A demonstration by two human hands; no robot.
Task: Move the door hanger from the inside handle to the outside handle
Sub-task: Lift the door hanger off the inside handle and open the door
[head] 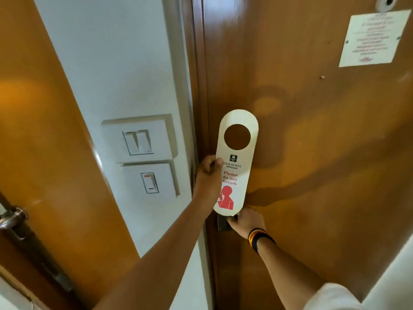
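Two bare forearms rise from the bottom of the frame. The left hand point(209, 175) pinches the door hanger point(237, 163) at its left edge, mid-frame, long axis near upright, hole end topmost, print facing the camera. The right hand point(244, 220) curls around the door handle point(223, 223) just below it.

Two hands point(209, 175), one hanger point(237, 162), three switches point(137, 142)
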